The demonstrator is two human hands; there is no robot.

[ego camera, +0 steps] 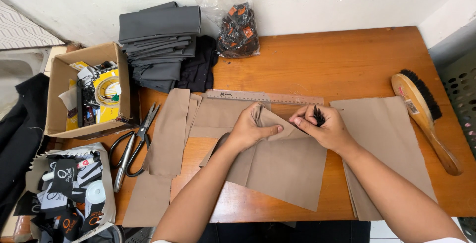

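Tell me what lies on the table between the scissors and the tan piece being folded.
In the head view, tan fabric strips lie on the table between the scissors and the tan fabric piece being folded.

An open brown cardboard box is seen at the table's left edge. A clear plastic bag of dark items lies against the wall. Black-and-white printed labels are heaped at lower left.

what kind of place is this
Probably a small sewing or tailoring workshop: cut tan fabric pieces on a wooden table, large metal scissors, and a long metal ruler.
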